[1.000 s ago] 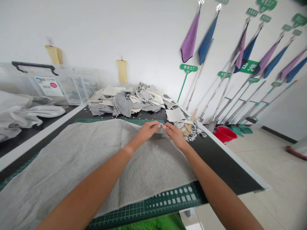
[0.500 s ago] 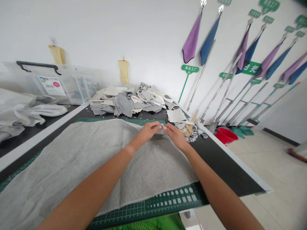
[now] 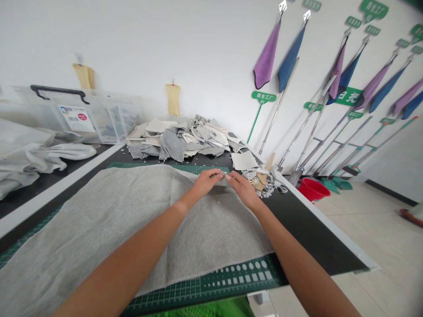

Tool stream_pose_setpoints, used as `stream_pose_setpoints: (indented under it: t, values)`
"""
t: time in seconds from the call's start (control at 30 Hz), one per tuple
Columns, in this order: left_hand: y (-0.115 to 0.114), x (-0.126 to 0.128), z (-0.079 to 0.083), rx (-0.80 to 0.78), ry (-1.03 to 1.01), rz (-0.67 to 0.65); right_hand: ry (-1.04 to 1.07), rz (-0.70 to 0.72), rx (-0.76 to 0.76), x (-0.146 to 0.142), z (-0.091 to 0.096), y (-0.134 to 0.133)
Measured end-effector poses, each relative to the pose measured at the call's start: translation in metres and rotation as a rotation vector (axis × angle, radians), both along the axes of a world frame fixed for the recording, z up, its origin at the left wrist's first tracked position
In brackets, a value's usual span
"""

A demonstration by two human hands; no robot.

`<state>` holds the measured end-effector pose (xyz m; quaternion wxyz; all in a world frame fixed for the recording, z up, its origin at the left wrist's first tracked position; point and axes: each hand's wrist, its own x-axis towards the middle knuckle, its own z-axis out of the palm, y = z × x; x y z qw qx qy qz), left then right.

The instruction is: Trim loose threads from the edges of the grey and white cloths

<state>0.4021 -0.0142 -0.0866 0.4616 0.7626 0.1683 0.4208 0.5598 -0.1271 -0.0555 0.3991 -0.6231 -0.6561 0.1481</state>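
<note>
A large grey cloth (image 3: pixel 132 220) lies spread over a green cutting mat (image 3: pixel 231 277) on a black table. Both my hands meet at the cloth's far right corner. My left hand (image 3: pixel 206 181) pinches the cloth edge with closed fingers. My right hand (image 3: pixel 243 189) touches the same edge, its fingertips pressed together against those of the left. A small pale bit sits between the fingertips; I cannot make out what it is.
A heap of grey and cream fabric scraps (image 3: pixel 185 138) lies behind the cloth. Small offcuts and a wooden piece (image 3: pixel 264 178) sit to the right. Clear storage bins (image 3: pixel 86 119) and folded white fabric (image 3: pixel 33 154) stand left. Mops and a red bucket (image 3: pixel 312 189) line the right wall.
My hands have stayed pinched at the same corner of the cloth. The view has shifted slightly; nothing else has moved.
</note>
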Motion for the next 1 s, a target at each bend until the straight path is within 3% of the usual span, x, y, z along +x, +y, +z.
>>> stream_pose_setpoints:
  t: [0.8, 1.0]
  values:
    - [0.0023, -0.0053, -0.0041, -0.085, 0.031, -0.109, -0.109, -0.011, -0.034, 0.0031, 0.001, -0.0027]
    - [0.0012, -0.0044, -0.0034, -0.076, 0.04, -0.039, -0.166, -0.025, -0.033, 0.0055, -0.0025, 0.0009]
